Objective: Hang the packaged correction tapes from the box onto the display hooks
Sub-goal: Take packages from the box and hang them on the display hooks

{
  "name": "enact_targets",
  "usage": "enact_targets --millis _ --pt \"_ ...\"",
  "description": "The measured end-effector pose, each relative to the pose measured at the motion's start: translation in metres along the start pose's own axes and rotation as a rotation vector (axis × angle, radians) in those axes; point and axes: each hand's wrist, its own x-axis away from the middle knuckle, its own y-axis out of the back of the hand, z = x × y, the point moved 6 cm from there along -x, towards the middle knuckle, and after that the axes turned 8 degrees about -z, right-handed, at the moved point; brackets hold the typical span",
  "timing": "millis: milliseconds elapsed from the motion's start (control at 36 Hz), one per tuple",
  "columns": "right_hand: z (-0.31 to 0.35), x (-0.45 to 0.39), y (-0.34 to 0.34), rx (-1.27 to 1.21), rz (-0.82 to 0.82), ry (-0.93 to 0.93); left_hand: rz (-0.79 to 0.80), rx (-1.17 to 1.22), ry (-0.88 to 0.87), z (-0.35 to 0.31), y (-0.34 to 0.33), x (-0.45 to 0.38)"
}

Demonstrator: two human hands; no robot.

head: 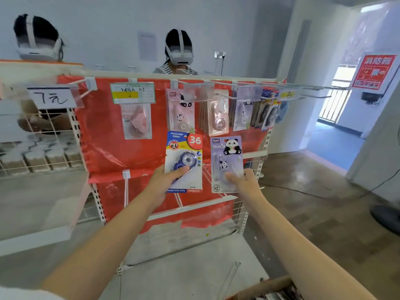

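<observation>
The left hand (167,179) grips a blue correction tape pack (184,162) by its lower part, thumb laid across the clear blister, fingers behind the card; the right hand (240,180) holds a lilac panda correction tape pack (226,164) the same way, thumb on the front near the bottom; both packs stand upright, side by side and just apart, in front of the red backing sheet (104,148) of the display rack. The blue card carries a red badge reading 36, a round PET mark and a dark blue dispenser under the plastic; the lilac one shows a sitting panda at top and a small panda on the pale dispenser. Above them, wire display hooks (249,84) reach out from the top rail, holding a pink panda pack (180,111) and further hanging packs (218,114) to its right; a handwritten price label (52,97) hangs at left. At the bottom edge the rim of a cardboard box (268,287) shows; beyond the rack stands a person in a headset (179,50).
</observation>
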Motion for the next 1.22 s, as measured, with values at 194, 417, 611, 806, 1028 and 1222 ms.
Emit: enact_targets --millis 194,417,611,806,1028,1222 --pt "0.01 0.007 -0.005 -0.006 0.017 -0.009 -0.036 -0.061 -0.001 -0.001 -0.003 0.0" --pt "0.017 0.027 -0.026 -0.07 0.202 -0.057 -0.01 -0.159 -0.064 -0.003 -0.024 0.008" --pt "0.023 0.035 -0.021 -0.028 0.18 0.001 0.141 -0.208 -0.043 -0.008 -0.057 0.022" --pt "0.022 0.031 -0.006 0.06 0.158 0.013 0.209 -0.212 -0.088 -0.005 -0.073 0.019" --pt "0.026 0.031 -0.003 0.069 0.168 -0.002 0.192 -0.237 -0.117 -0.013 -0.073 0.022" --pt "0.034 0.034 -0.014 0.053 0.223 0.051 0.105 -0.235 -0.085 -0.015 -0.049 0.022"
